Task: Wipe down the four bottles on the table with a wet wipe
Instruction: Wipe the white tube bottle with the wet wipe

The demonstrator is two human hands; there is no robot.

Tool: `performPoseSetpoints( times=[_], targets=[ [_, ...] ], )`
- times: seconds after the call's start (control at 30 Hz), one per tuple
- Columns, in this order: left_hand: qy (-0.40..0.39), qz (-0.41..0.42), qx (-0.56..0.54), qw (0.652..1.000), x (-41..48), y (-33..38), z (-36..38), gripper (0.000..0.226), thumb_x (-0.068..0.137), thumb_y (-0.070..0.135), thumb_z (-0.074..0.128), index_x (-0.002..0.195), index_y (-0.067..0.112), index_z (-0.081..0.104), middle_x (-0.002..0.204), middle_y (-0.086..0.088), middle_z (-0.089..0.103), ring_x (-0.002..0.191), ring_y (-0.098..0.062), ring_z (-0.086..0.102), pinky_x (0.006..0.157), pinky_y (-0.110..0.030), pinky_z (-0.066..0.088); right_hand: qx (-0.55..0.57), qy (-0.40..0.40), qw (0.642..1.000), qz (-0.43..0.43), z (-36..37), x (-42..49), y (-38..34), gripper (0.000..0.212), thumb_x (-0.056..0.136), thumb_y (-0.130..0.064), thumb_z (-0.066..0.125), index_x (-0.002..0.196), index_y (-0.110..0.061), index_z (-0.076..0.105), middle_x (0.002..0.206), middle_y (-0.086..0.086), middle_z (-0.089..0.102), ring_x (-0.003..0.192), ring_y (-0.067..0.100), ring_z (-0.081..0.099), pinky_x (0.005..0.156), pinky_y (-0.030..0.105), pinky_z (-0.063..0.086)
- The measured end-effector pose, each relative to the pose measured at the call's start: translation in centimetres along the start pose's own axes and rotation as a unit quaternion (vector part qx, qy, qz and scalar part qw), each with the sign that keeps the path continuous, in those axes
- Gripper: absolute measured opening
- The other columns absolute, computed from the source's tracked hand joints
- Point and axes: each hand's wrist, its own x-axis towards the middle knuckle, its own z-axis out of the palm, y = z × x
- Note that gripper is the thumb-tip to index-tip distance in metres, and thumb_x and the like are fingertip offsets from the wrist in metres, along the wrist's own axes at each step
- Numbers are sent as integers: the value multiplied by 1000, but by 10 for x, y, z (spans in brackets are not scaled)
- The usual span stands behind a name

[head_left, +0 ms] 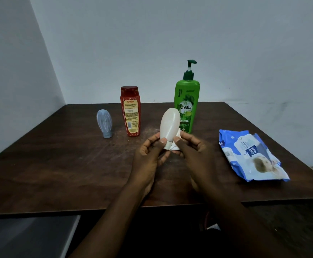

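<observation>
Left to right across the frame: ribbed blue-grey bottle [104, 122], red bottle [131, 101] with yellow label [131, 116], cream bottle [169, 123], green pump bottle [187, 97], blue-and-white wipe pack [250, 155]; dark brown table [58, 164].

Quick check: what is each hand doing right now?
Left hand: grips the cream oval plastic bottle near its cap.
Right hand: pinches a crumpled white wet wipe against it.

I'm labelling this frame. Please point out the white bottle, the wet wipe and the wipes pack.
white bottle [169, 122], head view, on its rounded upper body.
wet wipe [174, 147], head view, on the crumpled fold beside the cap.
wipes pack [252, 155], head view, on its printed top face.
</observation>
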Motion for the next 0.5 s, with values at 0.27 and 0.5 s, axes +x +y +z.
performPoseSetpoints(
  times=[0.27,0.5],
  targets=[
    [-45,28,48,997,-5,1,3,36,105,20,47,140,28,55,124,4,72,108,-20,72,86,-35,60,-149,-13,965,-215,-2,-12,-10,22,84,-9,79,105,-15,78,100,-6,74,91,-2,70,75,9,51],
    [-63,-6,-20,998,-4,4,7,30,103,19,51,131,25,61,108,-3,76,87,-11,73,78,-29,60,-268,-48,894,-356,1,14,-22,21,88,-9,74,108,-15,78,106,0,68,99,1,64,81,11,50]
  ],
)
